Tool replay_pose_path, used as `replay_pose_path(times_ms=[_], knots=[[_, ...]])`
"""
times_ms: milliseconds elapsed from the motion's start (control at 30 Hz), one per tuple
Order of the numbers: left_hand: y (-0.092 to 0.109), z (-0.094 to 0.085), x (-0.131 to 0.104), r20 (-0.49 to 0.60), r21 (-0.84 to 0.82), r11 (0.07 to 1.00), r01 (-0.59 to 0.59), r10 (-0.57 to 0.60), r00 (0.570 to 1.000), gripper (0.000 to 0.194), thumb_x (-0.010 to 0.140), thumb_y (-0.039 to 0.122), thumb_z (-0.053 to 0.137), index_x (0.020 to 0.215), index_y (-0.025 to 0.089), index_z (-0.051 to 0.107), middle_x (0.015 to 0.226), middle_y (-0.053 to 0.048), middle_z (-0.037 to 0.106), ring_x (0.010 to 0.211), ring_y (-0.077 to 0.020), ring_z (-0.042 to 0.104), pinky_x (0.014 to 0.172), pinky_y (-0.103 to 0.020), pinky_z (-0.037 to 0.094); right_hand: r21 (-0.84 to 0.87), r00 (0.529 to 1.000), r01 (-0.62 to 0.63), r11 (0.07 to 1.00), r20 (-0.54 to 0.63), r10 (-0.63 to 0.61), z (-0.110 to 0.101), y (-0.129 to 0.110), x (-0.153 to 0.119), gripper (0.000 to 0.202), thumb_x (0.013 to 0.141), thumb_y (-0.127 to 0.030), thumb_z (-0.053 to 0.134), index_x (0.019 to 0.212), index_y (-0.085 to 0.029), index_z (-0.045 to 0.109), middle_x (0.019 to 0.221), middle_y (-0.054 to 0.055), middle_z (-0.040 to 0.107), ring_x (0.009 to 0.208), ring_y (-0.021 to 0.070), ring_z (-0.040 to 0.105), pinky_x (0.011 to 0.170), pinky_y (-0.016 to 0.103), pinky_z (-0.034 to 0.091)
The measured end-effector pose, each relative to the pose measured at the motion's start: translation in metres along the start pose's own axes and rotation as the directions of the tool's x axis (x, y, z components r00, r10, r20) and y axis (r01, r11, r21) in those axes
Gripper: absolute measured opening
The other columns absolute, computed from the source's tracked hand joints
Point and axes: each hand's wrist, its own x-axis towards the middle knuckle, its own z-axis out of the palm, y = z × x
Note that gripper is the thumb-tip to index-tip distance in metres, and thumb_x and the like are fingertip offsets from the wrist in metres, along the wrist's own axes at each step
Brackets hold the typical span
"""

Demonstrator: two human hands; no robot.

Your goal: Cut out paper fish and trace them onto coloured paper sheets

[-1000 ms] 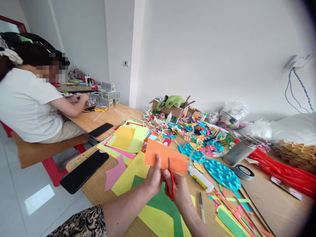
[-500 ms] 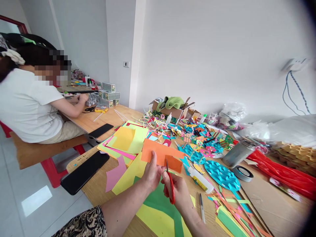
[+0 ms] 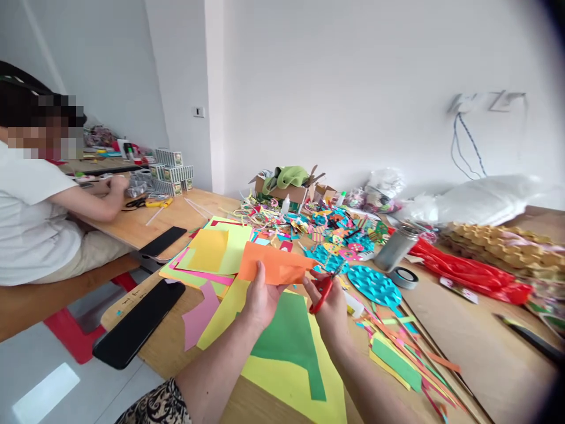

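My left hand is closed on a piece of orange paper, thumb on top. Red-handled scissors sit in my right hand, their blades pointing up and to the right, clear of the paper. The fingertips of that hand touch or nearly touch the paper's right edge; I cannot tell which. Below both hands, a cut green sheet lies over a larger yellow sheet. A pink paper piece is left of them. Partly hidden behind my right hand is a white glue bottle.
A phone lies at the table's left edge, another phone beyond. Blue egg-tray pieces, a tape roll, a metal canister and paper strips spread rightward. A co-worker sits at left.
The scissors have left the orange paper and swung to point right. My right fingers have moved up to the paper's right edge. The camera view has turned rightward.
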Motion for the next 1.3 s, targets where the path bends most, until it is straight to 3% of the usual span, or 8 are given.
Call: replay_pose_path(times_ms=[200, 433, 567, 733, 867, 1000, 1167, 1300], knots=[[0.005, 0.006, -0.004, -0.036, 0.005, 0.998, 0.066, -0.066, 0.997, 0.042, 0.095, 0.039, 0.044, 0.129, 0.018, 0.054, 0.122, -0.012, 0.064, 0.108, -0.0252, 0.063, 0.091, -0.039, 0.051, 0.007, 0.999, -0.027, 1.000, -0.034, 0.027, -0.002, -0.004, 0.004, 0.033, 0.070, -0.043, 0.067, 0.079, -0.021, 0.044, 0.071, -0.001, 0.055, 0.064, 0.0169, 0.057, 0.062, 0.031, 0.049], [0.004, 0.008, -0.009, -0.037, 0.008, 0.994, 0.110, -0.109, 0.993, 0.039, 0.094, 0.037, 0.048, 0.128, 0.020, 0.056, 0.119, -0.010, 0.065, 0.106, -0.0226, 0.064, 0.090, -0.035, 0.052, -0.074, 0.999, 0.033, 0.997, 0.017, -0.032, -0.019, -0.020, -0.012, 0.026, 0.074, -0.033, 0.063, 0.091, -0.020, 0.049, 0.086, 0.004, 0.062, 0.078, 0.0191, 0.060, 0.071, 0.031, 0.050], [-0.002, 0.009, -0.013, -0.055, 0.002, 0.992, 0.128, -0.128, 0.990, 0.033, 0.094, 0.033, 0.048, 0.123, 0.020, 0.059, 0.111, -0.008, 0.069, 0.100, -0.0213, 0.066, 0.088, -0.034, 0.053, -0.166, 0.999, 0.039, 0.985, 0.011, -0.038, -0.031, -0.022, -0.023, 0.021, 0.075, -0.032, 0.062, 0.086, -0.020, 0.049, 0.085, 0.004, 0.060, 0.073, 0.0179, 0.056, 0.065, 0.029, 0.046], [0.004, 0.003, -0.005, -0.031, -0.027, 0.983, 0.182, -0.182, 0.983, 0.037, 0.094, 0.041, 0.046, 0.116, 0.016, 0.061, 0.106, -0.013, 0.069, 0.103, -0.0279, 0.065, 0.091, -0.044, 0.051, -0.255, 0.999, 0.000, 0.967, -0.035, -0.009, -0.047, -0.008, -0.028, 0.021, 0.073, -0.032, 0.064, 0.076, -0.022, 0.045, 0.069, -0.002, 0.053, 0.063, 0.0157, 0.050, 0.059, 0.027, 0.042], [0.012, -0.001, 0.002, -0.032, -0.056, 0.988, 0.145, -0.147, 0.989, 0.037, 0.092, 0.043, 0.048, 0.114, 0.016, 0.062, 0.113, -0.013, 0.066, 0.110, -0.0299, 0.061, 0.095, -0.048, 0.048, -0.296, 0.999, -0.046, 0.954, -0.034, 0.038, -0.079, -0.001, -0.029, 0.028, 0.067, -0.039, 0.069, 0.072, -0.022, 0.047, 0.065, -0.002, 0.054, 0.060, 0.0155, 0.052, 0.057, 0.027, 0.044], [0.011, -0.001, 0.000, 0.012, -0.035, 0.987, 0.154, -0.154, 0.988, 0.034, 0.092, 0.042, 0.050, 0.110, 0.017, 0.063, 0.112, -0.013, 0.067, 0.111, -0.0311, 0.061, 0.098, -0.051, 0.045, -0.377, 0.982, -0.159, 0.912, -0.151, 0.109, -0.135, 0.007, -0.029, 0.040, 0.060, -0.053, 0.068, 0.074, -0.021, 0.048, 0.066, 0.001, 0.059, 0.060, 0.0181, 0.058, 0.058, 0.030, 0.048], [0.009, 0.000, -0.002, 0.063, 0.004, 0.983, 0.185, -0.185, 0.981, 0.032, 0.091, 0.041, 0.051, 0.109, 0.017, 0.063, 0.102, -0.011, 0.070, 0.104, -0.0300, 0.064, 0.099, -0.053, 0.043, -0.556, 0.923, -0.356, 0.751, -0.336, 0.188, -0.194, 0.029, -0.035, 0.036, 0.057, -0.050, 0.066, 0.072, -0.021, 0.052, 0.061, 0.005, 0.063, 0.056, 0.0224, 0.060, 0.053, 0.032, 0.045], [0.007, 0.002, -0.004, 0.095, 0.061, 0.982, 0.179, -0.184, 0.978, 0.032, 0.091, 0.040, 0.051, 0.104, 0.014, 0.064, 0.096, -0.012, 0.071, 0.096, -0.0298, 0.067, 0.096, -0.052, 0.045, -0.700, 0.916, -0.395, 0.595, -0.352, 0.194, -0.206, 0.037, -0.049, 0.021, 0.060, -0.040, 0.062, 0.067, -0.022, 0.053, 0.060, 0.010, 0.064, 0.060, 0.0294, 0.061, 0.056, 0.037, 0.041]])
